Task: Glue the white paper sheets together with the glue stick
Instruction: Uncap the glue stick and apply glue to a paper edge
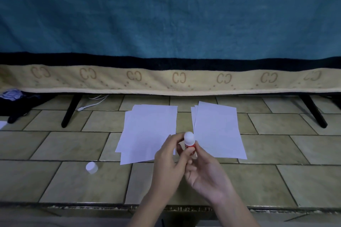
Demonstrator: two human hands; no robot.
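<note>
1. Head view. Both hands meet over the tiled table, holding the glue stick upright between them. The left hand curls its fingers round the lower part of the tube; the right hand pinches the red barrel just below the white glue tip.
2. The white cap lies on the table well to the left of the hands, so the stick is uncapped; the step in hand appears to be winding out or readying the glue.
3. Two stacks of white paper sheets lie just beyond the hands: the left stack, partly hidden by the left hand, and the right stack, with the glue tip showing in the gap between them.
4. Advice: expose only a short length of glue, since a long column may snap or smear under pressure.
5. Advice: steady one sheet with the free hand, stroke glue along its edges and across the middle, then lay the partner sheet square upon it and press flat.
6. Beyond the sheets hangs a striped towel.
</note>
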